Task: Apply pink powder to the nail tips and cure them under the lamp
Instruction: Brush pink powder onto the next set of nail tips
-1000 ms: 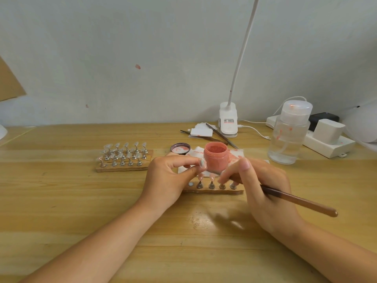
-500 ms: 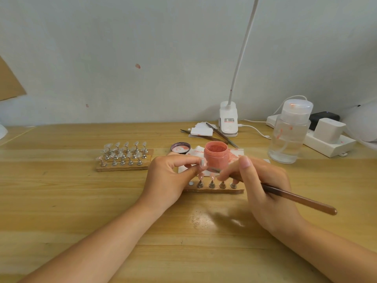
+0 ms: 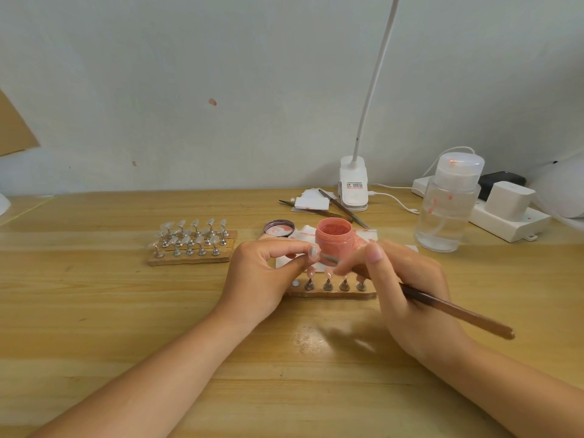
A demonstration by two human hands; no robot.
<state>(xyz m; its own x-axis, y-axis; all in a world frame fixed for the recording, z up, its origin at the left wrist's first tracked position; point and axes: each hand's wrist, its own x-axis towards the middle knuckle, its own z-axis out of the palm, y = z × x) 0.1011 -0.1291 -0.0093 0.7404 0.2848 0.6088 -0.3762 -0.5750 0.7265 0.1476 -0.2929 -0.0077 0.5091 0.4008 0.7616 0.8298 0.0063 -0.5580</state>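
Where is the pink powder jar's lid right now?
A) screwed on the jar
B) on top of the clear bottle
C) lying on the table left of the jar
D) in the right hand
C: the lid lies on the table just left of the open pink powder jar, its inside smeared pink; the right hand holds only the brush.

1. Your left hand [image 3: 262, 279] pinches a nail tip [image 3: 313, 251] in front of the open pink powder jar [image 3: 334, 237].
2. Your right hand [image 3: 407, 292] grips a brush [image 3: 455, 311], bristles meeting that tip.
3. Both hands hover over the table [image 3: 94, 311], near its far edge.
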